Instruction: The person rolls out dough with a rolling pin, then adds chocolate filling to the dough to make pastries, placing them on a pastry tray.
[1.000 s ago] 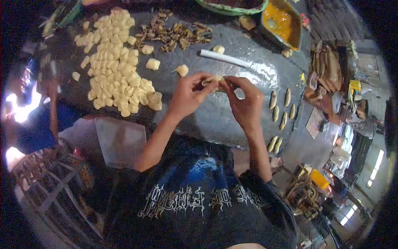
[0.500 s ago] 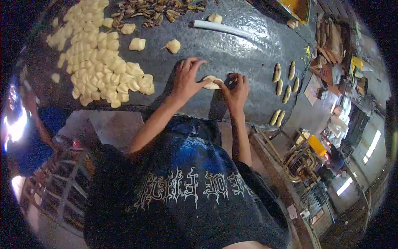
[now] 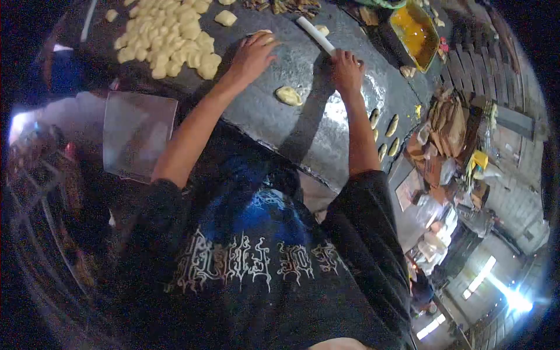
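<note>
My left hand point(image 3: 252, 58) reaches over a dough piece point(image 3: 263, 32), its fingers curled on the far side, and most of the dough is hidden. A white rod-like rolling pin point(image 3: 315, 35) lies slanted on the dark work table point(image 3: 262, 125), and my right hand point(image 3: 348, 73) grips its near end. Between my two arms a folded, filled piece of dough point(image 3: 288, 95) rests on the table, touched by neither hand.
Many soft dough pieces point(image 3: 169, 38) cluster at the left. Several slim shaped pieces point(image 3: 394, 125) lie right of my right forearm. A tray of orange-yellow liquid point(image 3: 434, 49) stands at the far right, and dark strips point(image 3: 286, 6) lie at the back.
Both hands have left the folded dough and moved away from me. The left is now at another dough piece, the right on the rolling pin. My view has turned and shifted.
</note>
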`<state>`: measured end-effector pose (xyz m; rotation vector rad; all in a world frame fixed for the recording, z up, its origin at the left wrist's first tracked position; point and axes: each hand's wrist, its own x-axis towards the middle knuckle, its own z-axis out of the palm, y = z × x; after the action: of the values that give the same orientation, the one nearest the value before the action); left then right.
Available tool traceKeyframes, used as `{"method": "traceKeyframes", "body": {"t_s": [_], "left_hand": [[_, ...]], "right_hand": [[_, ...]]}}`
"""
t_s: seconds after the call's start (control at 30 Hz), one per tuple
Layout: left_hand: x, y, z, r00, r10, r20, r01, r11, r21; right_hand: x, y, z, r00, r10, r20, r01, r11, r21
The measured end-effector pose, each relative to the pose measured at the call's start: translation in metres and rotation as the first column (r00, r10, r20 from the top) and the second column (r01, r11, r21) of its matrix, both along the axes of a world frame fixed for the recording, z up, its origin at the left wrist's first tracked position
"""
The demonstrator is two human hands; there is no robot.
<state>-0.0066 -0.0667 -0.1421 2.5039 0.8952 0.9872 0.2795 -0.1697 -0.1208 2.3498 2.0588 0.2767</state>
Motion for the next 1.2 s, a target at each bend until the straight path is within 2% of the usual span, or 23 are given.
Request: {"method": "traceKeyframes", "body": {"t_s": [0.03, 0.13, 0.2, 0.23, 0.27, 0.3, 0.33, 0.37, 0.43, 0.5, 0.6, 0.7, 0.83, 0.97, 1.1, 1.17, 1.2], "left_hand": [[0.000, 0.012, -0.013, 0.999, -0.052, -0.007, 0.052, 0.999, 0.007], [-0.006, 0.037, 0.008, 0.996, 0.010, -0.086, -0.023, 0.988, -0.155], [-0.008, 0.055, 0.009, 0.991, 0.116, 0.073, -0.114, 0.993, -0.030], [-0.011, 0.054, 0.017, 0.978, 0.147, 0.147, -0.152, 0.988, 0.022], [-0.016, 0.050, 0.025, 0.984, 0.172, 0.045, -0.155, 0.956, -0.250], [-0.022, 0.041, 0.053, 0.984, 0.168, -0.060, -0.175, 0.851, -0.495], [-0.022, 0.036, 0.069, 0.977, 0.135, -0.163, -0.211, 0.686, -0.696], [-0.017, 0.021, 0.041, 0.929, 0.264, 0.259, -0.208, 0.952, -0.226], [-0.014, -0.023, 0.049, 0.966, 0.137, 0.220, -0.088, 0.972, -0.219], [-0.010, -0.068, 0.052, 0.989, -0.149, 0.016, 0.148, 0.953, -0.263], [-0.007, -0.095, 0.037, 0.923, -0.260, -0.284, 0.247, 0.966, -0.081], [-0.008, -0.080, 0.030, 0.928, -0.286, -0.240, 0.202, 0.925, -0.322], [-0.006, -0.056, 0.024, 0.892, -0.315, -0.324, 0.228, 0.933, -0.279], [0.020, -0.025, 0.016, 0.905, -0.268, -0.330, 0.200, 0.953, -0.226], [0.058, 0.020, 0.012, 0.908, -0.155, -0.389, 0.151, 0.988, -0.040], [0.080, 0.042, 0.020, 0.906, -0.111, -0.409, 0.090, 0.993, -0.070], [0.088, 0.048, 0.023, 0.905, -0.084, -0.418, 0.057, 0.995, -0.077]], "right_hand": [[-0.007, -0.005, 0.002, 0.995, 0.022, -0.094, -0.019, 0.999, 0.029], [-0.053, -0.056, 0.028, 0.894, -0.030, -0.447, 0.051, 0.998, 0.035], [-0.079, -0.090, 0.019, 0.889, 0.076, -0.451, 0.011, 0.982, 0.188], [-0.097, -0.103, 0.028, 0.869, 0.087, -0.487, 0.015, 0.979, 0.201], [-0.104, -0.116, 0.021, 0.874, 0.093, -0.477, 0.006, 0.979, 0.202], [-0.106, -0.124, 0.012, 0.880, 0.102, -0.463, -0.003, 0.978, 0.210], [-0.109, -0.129, 0.006, 0.887, 0.110, -0.449, -0.010, 0.975, 0.220], [-0.112, -0.132, 0.000, 0.865, 0.106, -0.490, 0.005, 0.975, 0.221], [-0.118, -0.136, -0.002, 0.855, 0.054, -0.516, 0.039, 0.985, 0.167], [-0.123, -0.138, -0.001, 0.854, 0.021, -0.520, 0.058, 0.989, 0.134], [-0.131, -0.128, 0.027, 0.827, -0.066, -0.558, 0.109, 0.993, 0.045], [-0.135, -0.121, 0.030, 0.804, -0.126, -0.582, 0.144, 0.990, -0.016], [-0.143, -0.104, 0.018, 0.840, -0.324, -0.436, 0.290, 0.946, -0.144], [-0.130, -0.066, 0.007, 0.841, -0.452, -0.296, 0.434, 0.892, -0.130], [-0.095, -0.032, 0.003, 0.790, -0.452, -0.413, 0.447, 0.887, -0.116], [-0.072, -0.016, -0.005, 0.761, -0.425, -0.489, 0.442, 0.893, -0.089], [-0.061, -0.011, -0.009, 0.789, -0.392, -0.472, 0.414, 0.908, -0.063]]}}
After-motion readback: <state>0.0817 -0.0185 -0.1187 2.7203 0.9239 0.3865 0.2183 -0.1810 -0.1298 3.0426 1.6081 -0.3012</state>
